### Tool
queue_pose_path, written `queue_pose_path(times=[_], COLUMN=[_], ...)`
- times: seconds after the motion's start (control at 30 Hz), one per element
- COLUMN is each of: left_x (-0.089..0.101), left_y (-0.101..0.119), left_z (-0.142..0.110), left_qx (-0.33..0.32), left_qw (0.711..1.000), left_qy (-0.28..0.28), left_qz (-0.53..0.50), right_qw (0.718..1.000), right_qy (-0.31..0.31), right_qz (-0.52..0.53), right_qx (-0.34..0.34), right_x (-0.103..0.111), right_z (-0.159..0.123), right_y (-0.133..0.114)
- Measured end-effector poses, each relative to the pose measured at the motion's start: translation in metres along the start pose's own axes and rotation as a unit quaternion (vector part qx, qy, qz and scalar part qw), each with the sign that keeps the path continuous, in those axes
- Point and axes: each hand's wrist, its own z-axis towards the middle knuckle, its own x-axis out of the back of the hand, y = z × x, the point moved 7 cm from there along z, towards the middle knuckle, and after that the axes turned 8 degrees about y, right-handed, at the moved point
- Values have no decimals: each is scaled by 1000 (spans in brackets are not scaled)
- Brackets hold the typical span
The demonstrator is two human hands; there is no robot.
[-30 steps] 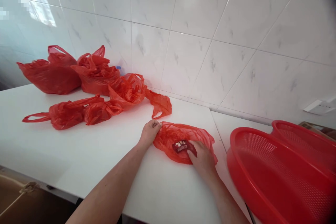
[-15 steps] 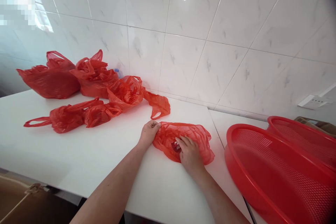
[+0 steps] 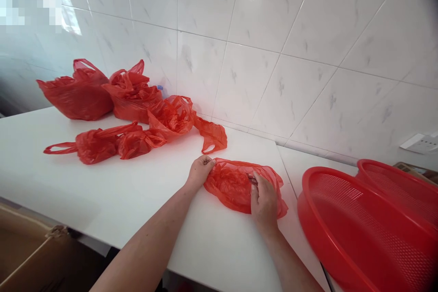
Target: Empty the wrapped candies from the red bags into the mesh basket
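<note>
A thin red plastic bag lies flat on the white counter in front of me. My left hand pinches the bag's left edge with closed fingers. My right hand rests on the bag's right part, fingers curled around a small dark red packet of which only a sliver shows. Whether the packet is inside the bag or on top of it I cannot tell.
Several more red plastic bags, some filled and some limp, lie along the tiled wall at the back left. Two red perforated plastic baskets stand at the right. A cardboard box sits below the counter's front edge.
My right hand has slid over the dark red packet, which was plainly visible a second ago and is now almost hidden. The left hand has kept its pinch on the bag's edge.
</note>
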Motion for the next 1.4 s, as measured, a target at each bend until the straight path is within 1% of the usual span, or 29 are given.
queue_pose_path(times=[0.07, 0.13, 0.2, 0.3, 0.37, 0.47, 0.53, 0.6, 0.67, 0.8, 0.9, 1.0, 1.07, 1.17, 1.23, 1.4], left_x=[0, 0, 0, 0, 0, 0, -1, -1, -1, 0, 1, 1, 0, 0, 0, 0], left_y=[0, 0, -1, -2, -2, -3, -3, -2, -1, 1, 2, 3, 3, 2, 2, -1], left_z=[0, 0, 0, 1, 1, 2, 1, 1, 0, 0, 0, -1, -1, -2, -2, -1], left_qx=[0, -1, -2, -8, -12, -12, -10, -9, -6, -2, -6, -5, -2, 4, 7, 8], left_qw=[1000, 1000, 1000, 1000, 1000, 1000, 1000, 1000, 1000, 1000, 1000, 1000, 1000, 1000, 1000, 1000], left_qy=[-1, -3, -5, -7, -6, -3, -2, -3, -3, -2, 0, -1, -5, -8, -8, -5], left_qz=[2, 3, 4, 5, 5, 3, 1, 2, 2, 0, -1, 0, 1, 0, -3, -10], right_qw=[999, 995, 992, 991, 993, 993, 992, 991, 993, 998, 999, 998, 996, 994, 993, 991], right_qy=[-11, -52, -83, -91, -89, -91, -98, -107, -98, -29, 11, 29, 11, -59, -92, -112], right_qz=[-44, -79, -87, -80, -74, -74, -76, -72, -58, -39, -36, -55, -75, -74, -62, -53], right_qx=[-3, -17, -35, -49, -39, 1, 24, 33, 37, 36, 10, -20, -36, -47, -49, -41], right_x=[-3, -11, -15, -14, -13, -16, -18, -20, -18, -2, 8, 12, 7, -7, -14, -17], right_z=[0, -3, -7, -10, -10, -10, -10, -9, -8, -4, 0, 2, 2, -2, -6, -12], right_y=[3, 6, 10, 11, 11, 8, 6, 4, 1, -6, -6, 0, 4, 9, 11, 10])
